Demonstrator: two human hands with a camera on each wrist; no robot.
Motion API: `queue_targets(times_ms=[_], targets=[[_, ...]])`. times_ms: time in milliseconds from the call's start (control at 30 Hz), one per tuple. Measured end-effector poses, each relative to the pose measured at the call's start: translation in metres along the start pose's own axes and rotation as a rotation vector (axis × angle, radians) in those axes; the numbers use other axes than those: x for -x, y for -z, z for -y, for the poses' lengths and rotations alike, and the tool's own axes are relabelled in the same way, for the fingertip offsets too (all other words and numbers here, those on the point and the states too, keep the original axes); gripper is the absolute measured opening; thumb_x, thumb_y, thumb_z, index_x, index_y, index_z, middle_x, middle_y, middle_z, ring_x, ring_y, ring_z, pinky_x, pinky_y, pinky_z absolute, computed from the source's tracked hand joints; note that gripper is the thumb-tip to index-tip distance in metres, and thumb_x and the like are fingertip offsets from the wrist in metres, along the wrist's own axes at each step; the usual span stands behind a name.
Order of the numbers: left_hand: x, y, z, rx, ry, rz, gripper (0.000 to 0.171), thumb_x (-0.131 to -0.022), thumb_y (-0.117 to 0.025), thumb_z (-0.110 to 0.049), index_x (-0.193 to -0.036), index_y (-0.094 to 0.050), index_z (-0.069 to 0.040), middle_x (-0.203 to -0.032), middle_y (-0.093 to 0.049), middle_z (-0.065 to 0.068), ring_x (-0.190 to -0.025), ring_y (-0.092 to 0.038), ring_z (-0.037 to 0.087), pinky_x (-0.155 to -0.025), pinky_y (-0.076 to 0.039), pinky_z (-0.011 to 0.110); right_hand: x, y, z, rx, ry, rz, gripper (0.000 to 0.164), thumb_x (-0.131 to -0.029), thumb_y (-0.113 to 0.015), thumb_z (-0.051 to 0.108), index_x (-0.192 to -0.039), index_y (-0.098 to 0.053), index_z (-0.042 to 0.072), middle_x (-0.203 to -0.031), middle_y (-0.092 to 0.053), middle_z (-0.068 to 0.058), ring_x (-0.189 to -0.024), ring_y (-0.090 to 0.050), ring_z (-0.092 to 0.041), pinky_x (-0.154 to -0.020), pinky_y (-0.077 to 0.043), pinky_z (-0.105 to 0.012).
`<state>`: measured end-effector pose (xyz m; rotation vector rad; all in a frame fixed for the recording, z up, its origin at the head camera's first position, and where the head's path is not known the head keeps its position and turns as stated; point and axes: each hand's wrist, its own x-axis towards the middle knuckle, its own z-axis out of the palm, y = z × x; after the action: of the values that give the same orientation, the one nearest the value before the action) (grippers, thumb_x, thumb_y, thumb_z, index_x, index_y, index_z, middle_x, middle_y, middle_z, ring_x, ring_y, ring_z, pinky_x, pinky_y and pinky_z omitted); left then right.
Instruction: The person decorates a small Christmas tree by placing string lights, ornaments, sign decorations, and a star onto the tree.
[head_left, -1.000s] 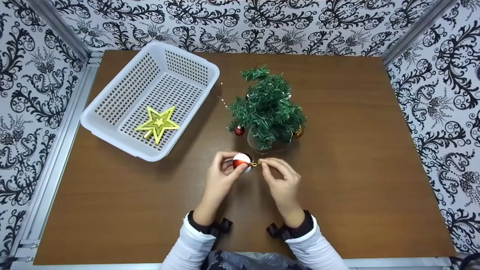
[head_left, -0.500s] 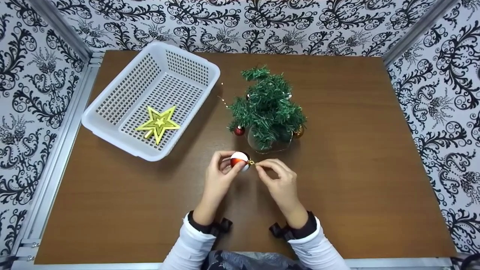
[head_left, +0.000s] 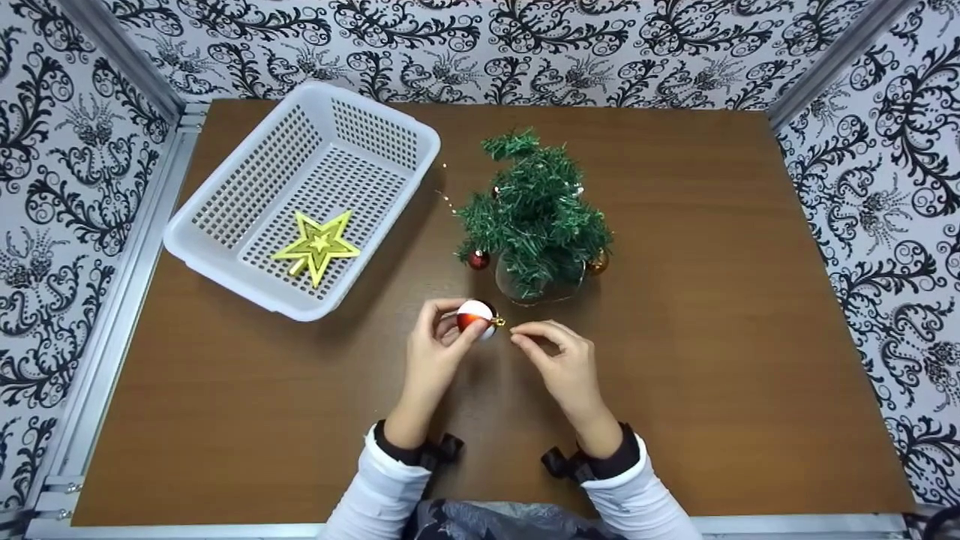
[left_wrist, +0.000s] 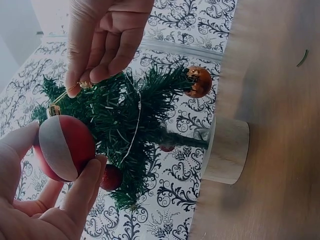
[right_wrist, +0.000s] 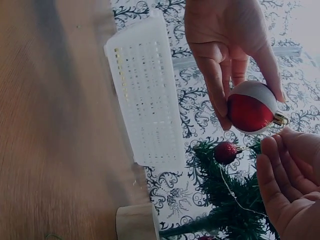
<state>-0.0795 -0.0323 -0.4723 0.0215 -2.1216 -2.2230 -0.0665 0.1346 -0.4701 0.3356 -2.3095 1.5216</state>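
Note:
My left hand [head_left: 433,352] holds a red and white Christmas bauble [left_wrist: 65,150] between thumb and fingers, its gold cap [right_wrist: 280,119] facing my right hand. From that cap a thin gold string [left_wrist: 60,96] runs to my right hand [head_left: 564,361], which pinches it between thumb and forefinger. Just beyond both hands stands a small artificial Christmas tree [head_left: 534,199] on a round wooden base [left_wrist: 229,152]. A small red bauble [head_left: 478,260] hangs on its left side and an orange-gold bauble [left_wrist: 199,82] on its right.
A white perforated basket [head_left: 217,276] stands at the back left with a yellow star topper [head_left: 319,244] in it. Thin fairy-light wire [head_left: 448,201] sticks out from the tree's left. Patterned walls enclose the brown table [head_left: 712,360] at the back and sides.
My left hand has shifted slightly left and away from me with the bauble. My right hand moved a little left, then stayed nearly still; its fingertips are now farther from the gold cap.

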Motion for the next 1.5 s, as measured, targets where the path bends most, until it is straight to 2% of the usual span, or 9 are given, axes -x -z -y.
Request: queue_targets(times_ms=[200,467,600,733,867,967,1067,1233,1500], targets=[[-0.001,0.001,0.0,0.001,-0.025,0.005,0.044,-0.073,-0.073,-0.013,-0.107,-0.05,0.004,-0.105,-0.057,0.017,-0.09,-0.061,0.018,-0.076,-0.053,0.025,-0.003,0.004,-0.003,-0.003,-0.053,0.03,0.01,-0.074,-0.072,0.014,-0.083,-0.071,0.013,-0.079,-0.067,0.004,-0.071,-0.061,-0.007,-0.061,-0.051,-0.019],[-0.003,0.001,0.003,-0.025,-0.039,0.016,0.047,-0.071,-0.074,-0.013,-0.107,-0.049,0.002,-0.106,-0.056,0.017,-0.091,-0.061,0.02,-0.077,-0.053,0.028,-0.009,0.009,0.007,-0.285,-0.14,-0.018,0.01,-0.079,-0.065,0.005,-0.086,-0.065,-0.001,-0.089,-0.065,-0.013,-0.085,-0.061,-0.018,-0.075,-0.052,-0.025],[-0.001,-0.003,0.006,-0.038,-0.048,0.065,0.051,-0.072,-0.073,-0.015,-0.114,-0.048,0.001,-0.111,-0.054,0.017,-0.093,-0.06,0.021,-0.079,-0.052,0.031,-0.014,0.008,0.014,-0.301,-0.168,-0.03,0.014,-0.081,-0.063,0.008,-0.09,-0.062,-0.004,-0.085,-0.063,-0.012,-0.077,-0.06,-0.015,-0.069,-0.052,-0.024],[-0.001,-0.009,0.006,-0.028,-0.066,0.102,0.051,-0.073,-0.072,-0.013,-0.117,-0.051,0.001,-0.114,-0.053,0.017,-0.096,-0.06,0.023,-0.081,-0.052,0.033,-0.023,0.006,0.022,-0.247,-0.092,-0.044,0.012,-0.082,-0.062,0.006,-0.09,-0.06,-0.003,-0.083,-0.061,-0.011,-0.074,-0.057,-0.012,-0.065,-0.05,-0.021],[-0.006,-0.015,0.0,0.046,-0.084,0.108,0.046,-0.075,-0.07,-0.013,-0.115,-0.053,0.003,-0.111,-0.054,0.017,-0.097,-0.059,0.021,-0.082,-0.051,0.03,-0.039,0.001,0.031,-0.093,0.121,-0.095,0.008,-0.08,-0.064,0.003,-0.087,-0.062,0.001,-0.08,-0.061,-0.007,-0.07,-0.054,-0.01,-0.061,-0.046,-0.019],[-0.014,-0.018,-0.005,0.126,-0.107,0.09,0.043,-0.078,-0.068,-0.014,-0.113,-0.052,0.006,-0.109,-0.055,0.019,-0.097,-0.06,0.02,-0.082,-0.051,0.028,-0.055,-0.004,0.037,0.077,0.293,-0.186,0.007,-0.078,-0.067,0.005,-0.085,-0.065,0.004,-0.078,-0.062,-0.004,-0.069,-0.054,-0.011,-0.06,-0.045,-0.019],[-0.025,-0.02,-0.008,0.158,-0.14,0.058,0.041,-0.08,-0.066,-0.015,-0.111,-0.052,0.007,-0.108,-0.056,0.021,-0.096,-0.06,0.018,-0.084,-0.05,0.028,-0.069,-0.007,0.041,0.23,0.403,-0.273,0.007,-0.077,-0.068,0.008,-0.084,-0.068,0.005,-0.078,-0.064,-0.004,-0.072,-0.057,-0.014,-0.065,-0.047,-0.021],[-0.04,-0.021,-0.01,0.14,-0.147,0.003,0.039,-0.081,-0.065,-0.017,-0.109,-0.055,0.007,-0.106,-0.058,0.019,-0.092,-0.059,0.012,-0.083,-0.05,0.026,-0.081,-0.007,0.042,0.4,0.462,-0.324,0.009,-0.079,-0.067,0.013,-0.084,-0.069,0.006,-0.077,-0.064,-0.004,-0.072,-0.056,-0.017,-0.069,-0.048,-0.024],[-0.045,-0.021,-0.015,0.074,-0.137,-0.031,0.04,-0.08,-0.066,-0.025,-0.106,-0.058,0.004,-0.1,-0.061,0.016,-0.084,-0.061,0.013,-0.075,-0.051,0.024,-0.089,-0.003,0.041,0.48,0.447,-0.343,0.01,-0.08,-0.067,0.015,-0.084,-0.07,0.007,-0.076,-0.064,-0.006,-0.071,-0.055,-0.02,-0.069,-0.046,-0.03]])
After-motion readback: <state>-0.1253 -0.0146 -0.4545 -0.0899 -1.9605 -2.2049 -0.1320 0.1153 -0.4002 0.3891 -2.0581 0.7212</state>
